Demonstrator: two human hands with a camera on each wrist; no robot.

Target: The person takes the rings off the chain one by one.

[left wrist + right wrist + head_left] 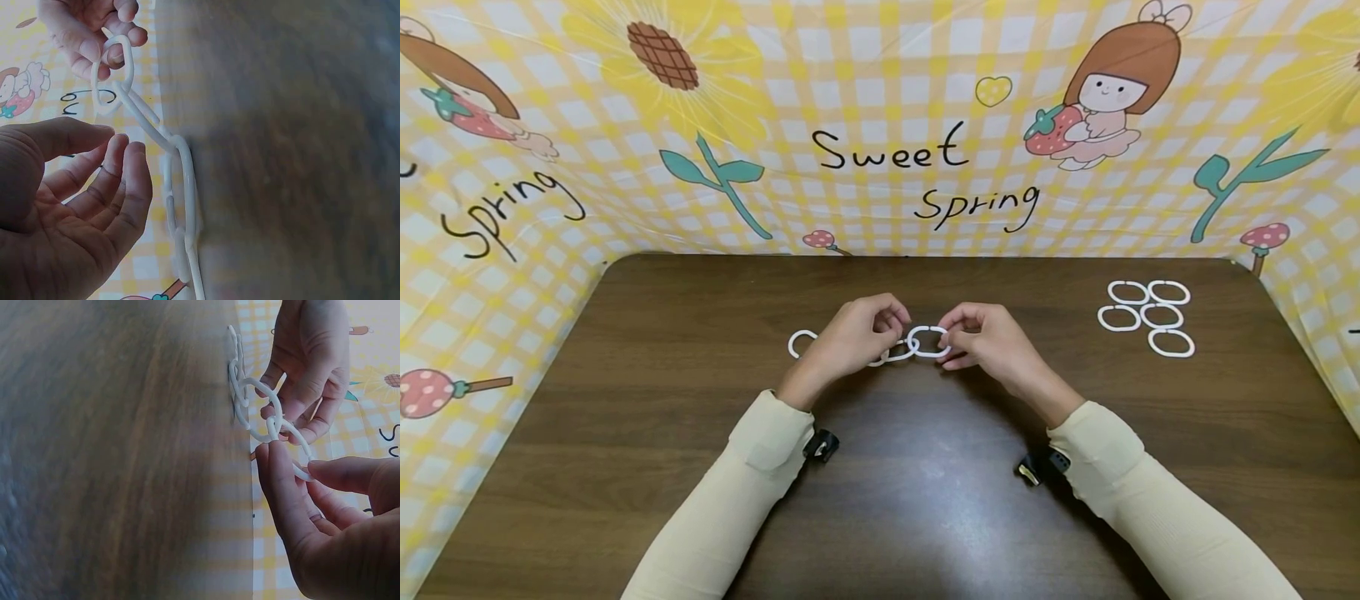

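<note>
A chain of white plastic oval links [190,194] runs left to right across the dark table, partly hidden behind my left hand [853,333] in the head view. My right hand [992,342] pinches the chain's rightmost link [928,356] between thumb and fingers, holding it up off the table. In the left wrist view, the left thumb and fingertips curve loosely toward each other beside the chain with nothing between them. The leftmost link [791,343] shows past my left wrist.
Several loose white links [1171,356] lie grouped at the table's right rear. The brown wooden table [625,450] meets a yellow checked cloth [880,75] with printed figures along its back and sides. Small black wrist cameras [822,447] sit at both sleeve cuffs.
</note>
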